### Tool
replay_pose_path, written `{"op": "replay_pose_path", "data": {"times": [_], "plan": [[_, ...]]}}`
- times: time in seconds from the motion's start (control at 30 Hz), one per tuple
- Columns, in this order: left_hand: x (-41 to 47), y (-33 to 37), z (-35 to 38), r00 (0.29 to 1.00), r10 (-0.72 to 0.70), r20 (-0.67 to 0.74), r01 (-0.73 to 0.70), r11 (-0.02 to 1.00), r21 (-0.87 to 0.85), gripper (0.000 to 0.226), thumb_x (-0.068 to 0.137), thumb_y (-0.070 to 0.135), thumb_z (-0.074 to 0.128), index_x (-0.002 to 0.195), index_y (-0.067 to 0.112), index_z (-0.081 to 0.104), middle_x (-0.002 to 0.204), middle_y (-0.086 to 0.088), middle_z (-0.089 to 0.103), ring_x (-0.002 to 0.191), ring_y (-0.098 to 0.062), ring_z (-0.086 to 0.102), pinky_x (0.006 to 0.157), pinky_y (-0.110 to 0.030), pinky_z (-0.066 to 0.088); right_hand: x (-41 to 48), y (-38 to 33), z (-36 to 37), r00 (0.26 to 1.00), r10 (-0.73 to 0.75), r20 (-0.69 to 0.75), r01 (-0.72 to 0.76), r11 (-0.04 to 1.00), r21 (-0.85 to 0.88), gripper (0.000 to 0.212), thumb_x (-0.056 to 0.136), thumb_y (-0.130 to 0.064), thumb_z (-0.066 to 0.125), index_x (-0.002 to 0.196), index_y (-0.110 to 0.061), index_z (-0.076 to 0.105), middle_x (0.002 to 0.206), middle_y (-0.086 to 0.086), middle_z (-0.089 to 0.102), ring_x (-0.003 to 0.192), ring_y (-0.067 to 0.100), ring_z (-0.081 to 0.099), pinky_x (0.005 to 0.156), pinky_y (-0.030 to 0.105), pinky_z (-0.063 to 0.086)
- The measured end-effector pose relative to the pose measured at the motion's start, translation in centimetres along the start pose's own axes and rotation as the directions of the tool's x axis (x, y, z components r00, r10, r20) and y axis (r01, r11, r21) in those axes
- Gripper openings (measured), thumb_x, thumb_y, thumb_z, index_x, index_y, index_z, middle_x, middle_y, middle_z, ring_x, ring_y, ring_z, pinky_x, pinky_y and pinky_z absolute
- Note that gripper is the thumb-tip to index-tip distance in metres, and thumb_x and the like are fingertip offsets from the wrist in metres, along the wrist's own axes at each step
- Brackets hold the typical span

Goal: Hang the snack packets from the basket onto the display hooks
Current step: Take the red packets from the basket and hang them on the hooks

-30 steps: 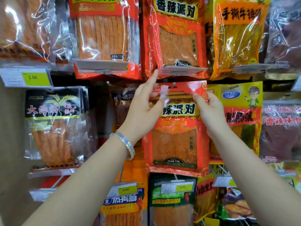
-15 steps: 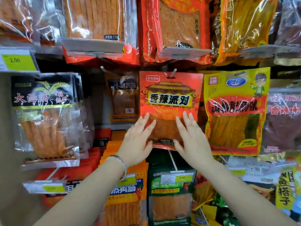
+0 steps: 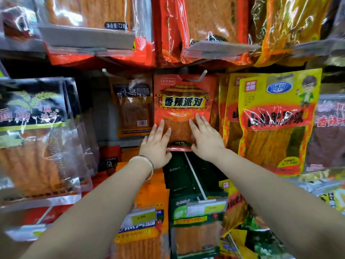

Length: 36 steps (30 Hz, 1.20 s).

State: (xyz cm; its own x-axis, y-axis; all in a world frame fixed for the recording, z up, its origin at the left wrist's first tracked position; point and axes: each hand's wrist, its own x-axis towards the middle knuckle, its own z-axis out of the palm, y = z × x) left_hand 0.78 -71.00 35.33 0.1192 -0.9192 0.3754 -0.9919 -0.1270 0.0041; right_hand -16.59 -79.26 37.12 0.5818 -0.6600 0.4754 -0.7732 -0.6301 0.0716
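I'm seeing the left hand and right hand lying flat, fingers straight and spread, pressing the lower half of the red snack packet, which is hanging on its display hook

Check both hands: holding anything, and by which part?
Nothing is gripped. The left hand and right hand lie flat, fingers straight, pressing the lower half of the red packet, which hangs from a hook.
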Motion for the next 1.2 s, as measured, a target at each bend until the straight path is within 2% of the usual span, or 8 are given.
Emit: {"op": "replay_pose_path", "data": {"times": [0.23, 0.4, 0.53, 0.7, 0.8, 0.93, 1.03, 1.2], "plan": [[-0.8, 0.3, -1.9, 0.989, -0.049, 0.137, 0.067, 0.989, -0.135, 0.071, 0.088, 0.036, 0.052, 0.149, 0.02, 0.018, 0.157, -0.007, 0.012, 0.143, -0.027, 0.016, 0.114, -0.044, 0.023, -0.3, -0.5, -1.9, 0.979, 0.054, 0.195, -0.088, 0.981, 0.17, 0.066, 0.092, -0.027, 0.05, 0.15, -0.019, 0.02, 0.158, 0.008, 0.016, 0.144, 0.027, 0.018, 0.115, 0.043, 0.025], [-6.9, 1.7, -3.8, 0.993, -0.002, -0.117, -0.04, 0.934, -0.355, 0.038, 0.091, 0.023, 0.051, 0.129, 0.016, 0.054, 0.134, -0.005, 0.053, 0.126, -0.019, 0.045, 0.105, -0.025, 0.032, -6.5, -1.7, -4.3, 0.995, 0.087, -0.049, -0.052, 0.874, 0.483, 0.037, 0.088, -0.023, 0.055, 0.124, -0.017, 0.057, 0.122, 0.006, 0.059, 0.111, 0.022, 0.055, 0.094, 0.031, 0.044], [-16.0, 4.1, -4.1, 0.958, -0.084, -0.275, -0.093, 0.814, -0.573, 0.022, 0.09, 0.012, 0.055, 0.109, 0.017, 0.066, 0.103, 0.007, 0.061, 0.099, -0.008, 0.055, 0.085, -0.007, 0.035, -15.5, -3.6, -4.4, 0.988, 0.135, -0.075, -0.035, 0.668, 0.744, 0.016, 0.088, -0.013, 0.057, 0.103, -0.019, 0.06, 0.09, -0.008, 0.06, 0.076, -0.001, 0.053, 0.073, 0.016, 0.042], [-33.0, 7.6, 1.8, 0.947, -0.309, 0.084, 0.252, 0.558, -0.791, 0.017, 0.091, 0.001, 0.054, 0.102, 0.009, 0.064, 0.094, 0.003, 0.061, 0.077, 0.0, 0.053, 0.07, -0.001, 0.036, -30.0, -6.9, 1.3, 0.961, 0.134, 0.243, -0.277, 0.515, 0.811, 0.019, 0.087, -0.003, 0.059, 0.104, -0.011, 0.057, 0.078, -0.006, 0.055, 0.072, 0.01, 0.053, 0.075, 0.023, 0.042], [-45.4, 9.5, 6.7, 0.78, -0.408, 0.475, 0.623, 0.431, -0.653, 0.023, 0.092, 0.002, 0.052, 0.112, 0.001, 0.062, 0.108, -0.007, 0.062, 0.098, -0.019, 0.059, 0.078, -0.009, 0.039, -39.6, -9.9, 5.4, 0.819, 0.036, 0.572, -0.506, 0.516, 0.691, 0.022, 0.089, -0.005, 0.059, 0.111, -0.004, 0.057, 0.085, 0.008, 0.054, 0.069, 0.022, 0.053, 0.057, 0.016, 0.04], [-61.4, 12.2, 10.1, 0.371, -0.469, 0.801, 0.92, 0.072, -0.384, 0.026, 0.095, 0.011, 0.05, 0.115, -0.004, 0.058, 0.118, -0.024, 0.06, 0.111, -0.037, 0.057, 0.093, -0.036, 0.044, -51.1, -14.0, 8.5, 0.549, -0.052, 0.834, -0.645, 0.61, 0.462, 0.029, 0.088, 0.002, 0.058, 0.115, 0.013, 0.053, 0.085, 0.017, 0.056, 0.067, 0.021, 0.05, 0.053, 0.014, 0.036], [-70.5, 13.9, 10.1, 0.165, -0.493, 0.854, 0.957, -0.13, -0.26, 0.012, 0.093, 0.007, 0.053, 0.098, 0.002, 0.063, 0.101, -0.026, 0.064, 0.096, -0.036, 0.062, 0.09, -0.043, 0.05, -57.8, -16.9, 9.4, 0.33, -0.096, 0.939, -0.637, 0.711, 0.297, 0.027, 0.089, -0.003, 0.059, 0.113, 0.01, 0.058, 0.099, 0.024, 0.063, 0.091, 0.036, 0.062, 0.06, 0.019, 0.043], [-78.7, 11.4, 9.4, -0.046, -0.578, 0.815, 0.946, -0.287, -0.15, 0.014, 0.09, 0.007, 0.053, 0.095, 0.008, 0.066, 0.081, -0.015, 0.064, 0.062, -0.024, 0.057, 0.057, -0.022, 0.047, -63.6, -21.6, 10.1, 0.063, -0.222, 0.973, -0.458, 0.86, 0.225, 0.03, 0.089, -0.012, 0.056, 0.06, -0.005, 0.058, 0.063, 0.014, 0.053, 0.065, 0.022, 0.057, 0.06, 0.031, 0.044]]}}
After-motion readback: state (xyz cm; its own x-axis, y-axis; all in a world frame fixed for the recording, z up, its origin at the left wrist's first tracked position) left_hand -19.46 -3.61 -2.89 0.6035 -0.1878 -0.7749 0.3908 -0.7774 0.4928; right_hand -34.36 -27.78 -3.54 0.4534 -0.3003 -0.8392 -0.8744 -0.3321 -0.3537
